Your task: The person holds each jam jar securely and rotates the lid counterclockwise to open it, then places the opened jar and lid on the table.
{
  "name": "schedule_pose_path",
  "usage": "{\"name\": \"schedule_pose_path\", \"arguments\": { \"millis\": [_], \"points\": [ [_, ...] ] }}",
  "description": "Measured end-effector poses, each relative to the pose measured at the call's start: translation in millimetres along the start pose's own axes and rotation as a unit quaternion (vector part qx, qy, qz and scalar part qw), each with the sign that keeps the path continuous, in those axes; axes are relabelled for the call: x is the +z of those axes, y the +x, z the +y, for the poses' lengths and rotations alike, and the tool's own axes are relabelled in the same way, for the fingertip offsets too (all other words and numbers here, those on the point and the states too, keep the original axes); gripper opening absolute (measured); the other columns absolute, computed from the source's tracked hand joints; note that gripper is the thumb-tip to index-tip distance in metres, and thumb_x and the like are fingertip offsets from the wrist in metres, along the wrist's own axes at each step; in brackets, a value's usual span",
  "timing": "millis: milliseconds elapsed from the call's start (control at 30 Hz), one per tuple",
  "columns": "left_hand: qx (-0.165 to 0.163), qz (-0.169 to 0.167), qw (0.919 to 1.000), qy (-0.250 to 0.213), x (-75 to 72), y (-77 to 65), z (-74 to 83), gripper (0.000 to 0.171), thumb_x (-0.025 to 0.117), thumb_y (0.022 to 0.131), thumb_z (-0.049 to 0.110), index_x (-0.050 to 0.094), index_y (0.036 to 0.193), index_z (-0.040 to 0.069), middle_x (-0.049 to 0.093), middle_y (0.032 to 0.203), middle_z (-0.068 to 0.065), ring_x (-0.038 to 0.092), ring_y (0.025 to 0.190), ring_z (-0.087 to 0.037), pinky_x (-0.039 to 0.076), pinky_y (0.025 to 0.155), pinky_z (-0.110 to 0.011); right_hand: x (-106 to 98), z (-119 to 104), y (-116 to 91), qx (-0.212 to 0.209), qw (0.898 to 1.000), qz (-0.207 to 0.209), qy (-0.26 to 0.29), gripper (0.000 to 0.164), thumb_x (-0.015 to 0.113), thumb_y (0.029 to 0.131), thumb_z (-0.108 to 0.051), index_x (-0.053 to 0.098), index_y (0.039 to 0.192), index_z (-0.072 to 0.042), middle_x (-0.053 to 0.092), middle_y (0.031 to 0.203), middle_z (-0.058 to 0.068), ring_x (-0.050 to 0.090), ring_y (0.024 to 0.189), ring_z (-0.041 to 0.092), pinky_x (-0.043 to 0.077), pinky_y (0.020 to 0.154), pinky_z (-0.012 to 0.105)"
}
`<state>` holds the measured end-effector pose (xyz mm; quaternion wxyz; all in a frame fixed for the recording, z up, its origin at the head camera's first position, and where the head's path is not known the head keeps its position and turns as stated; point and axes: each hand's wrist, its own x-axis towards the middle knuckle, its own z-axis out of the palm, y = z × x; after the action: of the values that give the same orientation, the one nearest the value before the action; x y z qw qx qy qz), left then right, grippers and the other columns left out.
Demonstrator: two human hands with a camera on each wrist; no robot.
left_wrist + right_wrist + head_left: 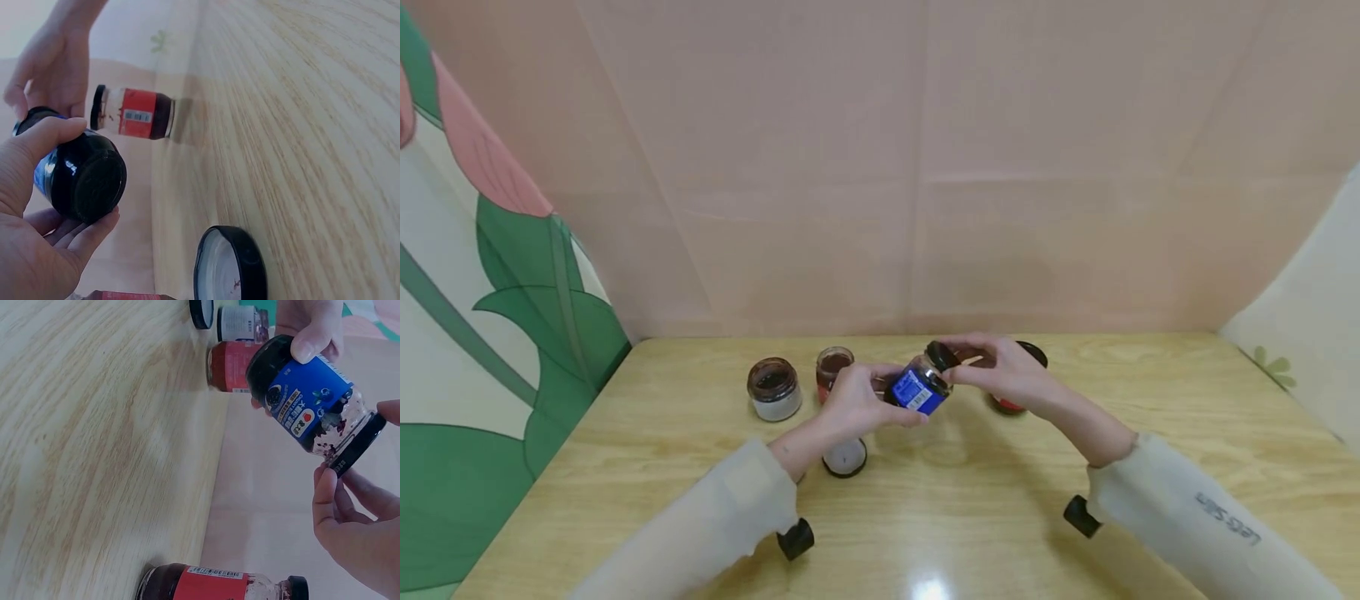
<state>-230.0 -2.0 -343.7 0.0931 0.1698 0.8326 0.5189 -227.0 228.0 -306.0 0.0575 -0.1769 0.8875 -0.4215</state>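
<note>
A jam jar with a blue label (pixel 917 390) is held tilted above the table, its dark contents pooled toward the base. My left hand (pixel 859 402) grips the jar's body near the bottom, thumb on one side and fingers on the other. At the top, my right hand (pixel 1011 372) pinches the rim of the black lid (pixel 357 444) between thumb and fingers. The lid sits on the jar's mouth; whether it is loose cannot be told. Behind the right hand stands a red-labelled jar (pixel 137 113) with a black lid on.
An open jar with a white label (pixel 777 406) stands at the left, beside an open red-labelled jar (pixel 236 365). A black-rimmed lid (pixel 844 457) lies inside-up in front of them. Behind the wooden table (pixel 925 508) hangs a pinkish cloth (pixel 880 208).
</note>
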Motion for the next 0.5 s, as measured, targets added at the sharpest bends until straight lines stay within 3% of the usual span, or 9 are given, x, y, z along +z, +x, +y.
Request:
{"name": "schedule_pose_path", "arguments": {
  "millis": [267,500],
  "points": [
    [0.0,0.001,0.9999,-0.015,1.6,0.7,-1.8,0.066,0.089,0.065,0.023,0.063,0.124,0.008,0.07,0.11,-0.007,0.067,0.095,-0.017,0.056,0.077,-0.028,1.7,1.2,1.3,-0.013,1.0,0.007,0.021,0.052,0.067,0.085,-0.025,0.055,0.133,-0.009,0.062,0.12,0.014,0.064,0.1,0.024,0.05,0.09,0.044],
    [-0.024,0.003,0.9992,-0.033,2.3,-0.1,-3.5,0.069,0.088,0.066,0.022,0.06,0.127,0.007,0.069,0.112,-0.009,0.067,0.094,-0.018,0.056,0.078,-0.03,5.4,2.1,1.3,-0.044,0.998,0.022,0.037,0.053,0.07,0.085,-0.02,0.053,0.133,-0.007,0.062,0.121,0.013,0.059,0.108,0.026,0.047,0.093,0.044]
  ]
}}
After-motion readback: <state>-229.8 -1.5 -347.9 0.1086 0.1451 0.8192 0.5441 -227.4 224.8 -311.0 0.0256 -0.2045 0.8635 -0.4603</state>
